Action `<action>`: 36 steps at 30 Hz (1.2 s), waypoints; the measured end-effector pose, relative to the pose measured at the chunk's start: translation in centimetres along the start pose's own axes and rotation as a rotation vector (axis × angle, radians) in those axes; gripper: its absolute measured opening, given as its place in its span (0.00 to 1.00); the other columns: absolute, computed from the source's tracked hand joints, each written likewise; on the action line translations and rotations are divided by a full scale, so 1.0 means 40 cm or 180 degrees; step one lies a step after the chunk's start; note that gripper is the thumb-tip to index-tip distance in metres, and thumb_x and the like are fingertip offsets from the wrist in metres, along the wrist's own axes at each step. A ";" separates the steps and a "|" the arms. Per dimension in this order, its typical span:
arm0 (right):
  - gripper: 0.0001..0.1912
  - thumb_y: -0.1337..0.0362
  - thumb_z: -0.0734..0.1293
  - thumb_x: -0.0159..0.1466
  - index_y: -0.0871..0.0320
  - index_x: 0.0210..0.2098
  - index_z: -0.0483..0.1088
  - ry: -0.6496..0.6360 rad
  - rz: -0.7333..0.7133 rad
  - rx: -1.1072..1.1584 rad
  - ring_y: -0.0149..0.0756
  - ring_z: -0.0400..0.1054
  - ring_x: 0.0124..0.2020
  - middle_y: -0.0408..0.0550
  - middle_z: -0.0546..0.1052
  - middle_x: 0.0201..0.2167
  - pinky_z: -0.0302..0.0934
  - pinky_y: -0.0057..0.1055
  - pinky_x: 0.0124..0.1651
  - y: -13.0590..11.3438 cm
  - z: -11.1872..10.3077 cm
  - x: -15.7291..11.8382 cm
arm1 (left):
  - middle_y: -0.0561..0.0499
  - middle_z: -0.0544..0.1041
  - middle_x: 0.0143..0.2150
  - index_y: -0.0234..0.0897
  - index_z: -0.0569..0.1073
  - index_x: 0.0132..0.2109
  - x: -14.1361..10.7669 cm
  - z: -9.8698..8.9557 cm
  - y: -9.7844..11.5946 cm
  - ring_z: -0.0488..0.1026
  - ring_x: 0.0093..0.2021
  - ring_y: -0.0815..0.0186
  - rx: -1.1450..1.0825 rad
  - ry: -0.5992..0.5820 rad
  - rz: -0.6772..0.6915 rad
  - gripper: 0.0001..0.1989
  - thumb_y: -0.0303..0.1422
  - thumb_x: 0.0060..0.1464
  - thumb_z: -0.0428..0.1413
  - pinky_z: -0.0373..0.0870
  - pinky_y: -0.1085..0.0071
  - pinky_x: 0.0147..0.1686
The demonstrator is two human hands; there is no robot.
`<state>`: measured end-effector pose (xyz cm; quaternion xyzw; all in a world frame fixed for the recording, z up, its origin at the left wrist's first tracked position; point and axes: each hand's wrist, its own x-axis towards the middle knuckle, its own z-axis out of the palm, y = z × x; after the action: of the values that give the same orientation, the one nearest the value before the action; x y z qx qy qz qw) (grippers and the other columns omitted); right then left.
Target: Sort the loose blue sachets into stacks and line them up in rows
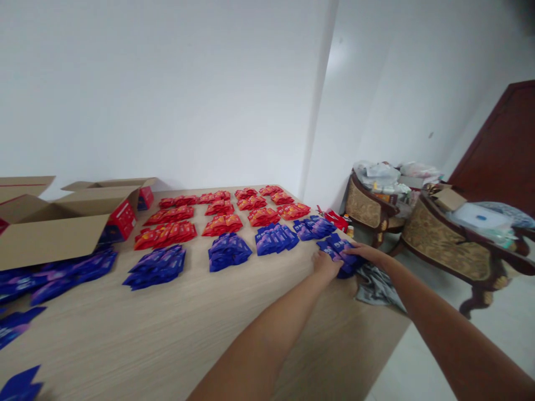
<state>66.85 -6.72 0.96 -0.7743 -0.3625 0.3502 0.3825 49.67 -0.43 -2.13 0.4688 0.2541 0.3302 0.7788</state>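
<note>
At the right end of the table, my left hand (326, 266) is closed on the near-left side of a bunch of blue packets (333, 243). My right hand (368, 253) grips the same bunch from the right, its thumb lying across the top. Some fingers of both hands are hidden behind or under the packets. Just beyond lies a fanned pile of blue packets (314, 227), with another blue pile (276, 239) to its left. A grey cloth (377, 287) hangs at the table edge below my right hand.
Rows of red packet piles (222, 224) fill the back of the wooden table (200, 328). At left stands an open cardboard box (54, 239) with loose blue packets (71, 273) before it. Carved armchairs (455, 250) loaded with bags stand to the right.
</note>
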 end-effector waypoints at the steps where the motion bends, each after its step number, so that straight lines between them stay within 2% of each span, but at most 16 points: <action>1: 0.22 0.57 0.72 0.48 0.57 0.42 0.74 0.0053 -0.0040 -0.0086 0.45 0.74 0.41 0.51 0.80 0.40 0.65 0.39 0.48 0.002 -0.005 0.002 | 0.37 0.67 0.57 0.36 0.69 0.43 -0.006 -0.007 0.001 0.50 0.65 0.46 0.0324 0.0205 0.0175 0.29 0.22 0.28 0.65 0.49 0.59 0.61; 3: 0.25 0.59 0.73 0.47 0.57 0.45 0.73 0.0166 -0.0150 -0.0258 0.46 0.72 0.46 0.52 0.78 0.45 0.62 0.39 0.52 0.005 -0.014 0.007 | 0.32 0.60 0.61 0.32 0.67 0.48 -0.020 -0.021 0.000 0.42 0.67 0.43 0.1038 0.0529 0.0593 0.34 0.26 0.29 0.67 0.40 0.57 0.63; 4: 0.26 0.59 0.72 0.46 0.57 0.46 0.73 0.0214 -0.0210 -0.0342 0.47 0.71 0.49 0.52 0.77 0.47 0.61 0.39 0.54 0.006 -0.018 0.009 | 0.29 0.58 0.62 0.28 0.65 0.51 -0.028 -0.027 -0.002 0.40 0.67 0.42 0.1344 0.0531 0.0779 0.36 0.29 0.32 0.67 0.37 0.57 0.64; 7: 0.29 0.59 0.72 0.46 0.57 0.48 0.71 0.0292 -0.0369 -0.0594 0.49 0.67 0.54 0.52 0.74 0.52 0.58 0.40 0.57 0.010 -0.021 0.018 | 0.24 0.48 0.66 0.19 0.55 0.61 -0.049 -0.044 -0.016 0.39 0.68 0.44 0.2099 0.0061 0.1028 0.42 0.39 0.44 0.61 0.36 0.57 0.64; 10: 0.30 0.57 0.70 0.47 0.57 0.50 0.71 0.0337 -0.0480 -0.0851 0.51 0.63 0.57 0.51 0.72 0.54 0.54 0.43 0.60 0.021 -0.020 0.029 | 0.27 0.36 0.68 0.18 0.44 0.65 -0.060 -0.054 -0.031 0.34 0.68 0.45 0.3092 -0.0483 0.0957 0.53 0.49 0.45 0.59 0.38 0.58 0.64; 13: 0.30 0.56 0.68 0.50 0.58 0.52 0.69 0.0351 -0.0577 -0.1066 0.52 0.61 0.59 0.52 0.71 0.55 0.51 0.45 0.62 0.030 -0.024 0.039 | 0.29 0.32 0.69 0.19 0.39 0.66 -0.056 -0.048 -0.035 0.33 0.68 0.46 0.3768 -0.0736 0.0884 0.55 0.52 0.46 0.56 0.41 0.58 0.64; 17: 0.30 0.55 0.67 0.51 0.58 0.52 0.69 0.0345 -0.0706 -0.1275 0.51 0.57 0.61 0.50 0.70 0.56 0.46 0.44 0.64 0.029 -0.036 0.046 | 0.25 0.33 0.68 0.13 0.39 0.65 -0.034 -0.016 -0.029 0.35 0.68 0.46 0.3937 -0.0641 0.0820 0.52 0.51 0.50 0.52 0.42 0.59 0.64; 21: 0.30 0.55 0.66 0.52 0.56 0.53 0.69 0.0342 -0.0803 -0.1404 0.51 0.56 0.62 0.48 0.71 0.55 0.46 0.44 0.65 0.023 -0.043 0.052 | 0.25 0.34 0.68 0.12 0.39 0.65 -0.010 0.007 -0.033 0.35 0.68 0.46 0.3948 -0.0655 0.0731 0.55 0.51 0.48 0.54 0.42 0.60 0.64; 27: 0.29 0.54 0.64 0.54 0.57 0.54 0.68 0.0374 -0.0892 -0.1524 0.49 0.57 0.61 0.49 0.71 0.56 0.47 0.43 0.64 0.034 -0.043 0.065 | 0.24 0.29 0.67 0.15 0.37 0.66 0.000 -0.024 -0.039 0.33 0.67 0.41 0.4269 -0.1002 0.0868 0.62 0.50 0.39 0.61 0.44 0.53 0.63; 31: 0.28 0.54 0.62 0.56 0.59 0.53 0.68 0.0389 -0.0922 -0.1606 0.47 0.59 0.60 0.50 0.70 0.56 0.49 0.40 0.64 0.049 -0.047 0.073 | 0.27 0.29 0.68 0.19 0.39 0.66 0.000 -0.039 -0.033 0.34 0.68 0.44 0.4436 -0.1134 0.1002 0.55 0.46 0.44 0.59 0.46 0.55 0.63; 36: 0.28 0.54 0.62 0.57 0.60 0.54 0.68 0.0465 -0.0915 -0.1715 0.47 0.60 0.60 0.52 0.70 0.57 0.48 0.40 0.64 0.058 -0.055 0.079 | 0.22 0.33 0.67 0.15 0.41 0.66 0.014 -0.019 -0.033 0.38 0.68 0.43 0.4604 -0.1025 0.1150 0.54 0.45 0.46 0.60 0.47 0.56 0.63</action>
<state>70.89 -5.86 -0.83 -0.8118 -0.5196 0.1274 0.2341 49.85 -0.03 -3.69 0.9389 0.2098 0.1313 0.2391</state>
